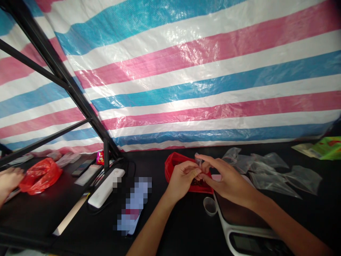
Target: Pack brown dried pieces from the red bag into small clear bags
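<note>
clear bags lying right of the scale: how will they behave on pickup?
The clear bags look thin and creased, so likely floppy and very light. Their shiny film may be slippery. Several overlap, so lifting one could drag a neighbour along.

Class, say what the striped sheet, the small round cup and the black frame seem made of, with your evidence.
Striped sheet: glossy plastic, probably woven; crinkled glare and fine texture show.
Small round cup: probably thin, smooth plastic; it looks translucent, though glass is possible.
Black frame: likely painted metal, judging by slim, straight bars and faint sheen.
</note>
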The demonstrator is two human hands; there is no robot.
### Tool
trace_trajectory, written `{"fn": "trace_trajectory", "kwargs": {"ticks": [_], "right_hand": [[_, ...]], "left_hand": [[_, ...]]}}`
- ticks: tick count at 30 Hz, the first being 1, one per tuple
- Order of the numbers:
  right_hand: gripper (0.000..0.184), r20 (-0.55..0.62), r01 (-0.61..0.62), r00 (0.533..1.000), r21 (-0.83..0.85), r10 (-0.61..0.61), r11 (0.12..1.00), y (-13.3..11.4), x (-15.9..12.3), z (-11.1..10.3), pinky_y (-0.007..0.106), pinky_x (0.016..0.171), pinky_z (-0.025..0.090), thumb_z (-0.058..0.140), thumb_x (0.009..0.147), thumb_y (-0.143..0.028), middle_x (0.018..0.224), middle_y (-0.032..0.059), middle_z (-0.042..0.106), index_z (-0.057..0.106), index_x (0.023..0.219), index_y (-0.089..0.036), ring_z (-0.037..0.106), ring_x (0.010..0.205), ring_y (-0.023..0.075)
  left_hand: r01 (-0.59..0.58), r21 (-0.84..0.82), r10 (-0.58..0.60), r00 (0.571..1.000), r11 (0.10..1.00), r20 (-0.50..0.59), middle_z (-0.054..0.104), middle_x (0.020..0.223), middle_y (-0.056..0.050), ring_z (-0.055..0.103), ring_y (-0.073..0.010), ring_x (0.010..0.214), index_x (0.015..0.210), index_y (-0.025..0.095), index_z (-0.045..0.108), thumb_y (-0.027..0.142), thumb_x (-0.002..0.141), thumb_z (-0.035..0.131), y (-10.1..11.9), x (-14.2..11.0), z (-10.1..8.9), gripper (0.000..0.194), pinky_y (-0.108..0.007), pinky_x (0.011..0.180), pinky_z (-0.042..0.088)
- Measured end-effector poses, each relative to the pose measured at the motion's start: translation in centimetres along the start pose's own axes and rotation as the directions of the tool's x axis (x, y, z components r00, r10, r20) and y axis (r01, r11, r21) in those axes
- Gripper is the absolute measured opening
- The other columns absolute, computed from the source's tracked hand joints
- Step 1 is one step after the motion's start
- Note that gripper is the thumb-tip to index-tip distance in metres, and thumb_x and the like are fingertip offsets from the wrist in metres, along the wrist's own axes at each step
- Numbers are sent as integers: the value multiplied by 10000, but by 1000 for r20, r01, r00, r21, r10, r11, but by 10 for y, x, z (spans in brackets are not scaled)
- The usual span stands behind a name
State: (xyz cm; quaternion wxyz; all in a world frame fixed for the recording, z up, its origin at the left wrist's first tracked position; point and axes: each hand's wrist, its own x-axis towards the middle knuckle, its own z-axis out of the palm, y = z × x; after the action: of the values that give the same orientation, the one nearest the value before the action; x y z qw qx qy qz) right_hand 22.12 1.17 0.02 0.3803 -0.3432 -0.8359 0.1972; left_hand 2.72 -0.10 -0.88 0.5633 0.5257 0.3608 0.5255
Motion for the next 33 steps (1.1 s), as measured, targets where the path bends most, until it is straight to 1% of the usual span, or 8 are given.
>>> {"fn": "trace_trajectory", "kwargs": {"ticks": [5,9,12,16,22,25,28,33], "right_hand": [[550,0,-11,1000,38,11,999,3,-1,-1,385,949,568,651,989,-326,1072,-9,768,508,1518,-371,717,938,203],[541,-4,2,1000,61,-2,998,4,1,1,387,951,565,632,1009,-328,1068,6,775,501,1534,-349,722,945,207],[536,10,1,1000,76,-1,997,4,2,2,394,952,558,614,1026,-340,1022,6,778,486,1546,-334,723,920,207],[535,22,-10,1000,71,8,997,3,2,1,394,956,550,605,1029,-323,1015,-7,777,476,1548,-349,722,922,204],[525,-5,-16,1000,49,16,999,5,1,1,388,950,564,628,1010,-335,1040,-7,782,511,1521,-358,728,927,207],[529,8,-14,1000,35,14,999,1,1,0,405,970,560,625,1001,-302,1054,4,782,514,1517,-341,727,944,212],[520,26,-4,1000,35,3,999,-4,1,0,423,997,551,604,997,-264,1010,2,782,518,1507,-321,725,940,213],[486,15,6,1000,32,-7,999,-8,1,1,410,950,568,566,991,-233,967,10,771,541,1473,-290,719,912,213]], "left_hand": [[-3,6,3,1000,1000,-5,727,714,-26,659,-142,639,938,145,741,484,822,836,-2,0,-1,370,-270,679,529],[-14,-1,14,1000,1000,18,722,712,-23,658,-134,637,940,145,737,488,836,827,-3,0,-1,370,-262,677,533],[-28,-6,29,999,1000,37,708,696,-16,657,-130,638,939,148,728,497,850,813,-2,0,-1,370,-258,681,539],[-25,2,25,999,1000,47,706,698,-17,665,-131,651,942,152,705,505,862,801,-2,0,0,375,-255,680,544],[-20,-2,20,999,1000,48,698,719,-18,656,-121,663,949,151,677,509,878,786,-4,-2,1,381,-250,695,539],[-25,35,23,998,999,53,690,734,-18,646,-120,665,946,153,662,508,905,755,-3,-4,2,369,-254,698,536],[-20,104,14,998,994,59,688,753,-25,649,-128,674,941,156,648,523,928,719,-1,-5,1,374,-262,703,540],[-47,178,30,995,983,96,670,746,-21,647,-139,682,930,165,635,522,956,678,-1,-6,-1,361,-275,719,538]]}}
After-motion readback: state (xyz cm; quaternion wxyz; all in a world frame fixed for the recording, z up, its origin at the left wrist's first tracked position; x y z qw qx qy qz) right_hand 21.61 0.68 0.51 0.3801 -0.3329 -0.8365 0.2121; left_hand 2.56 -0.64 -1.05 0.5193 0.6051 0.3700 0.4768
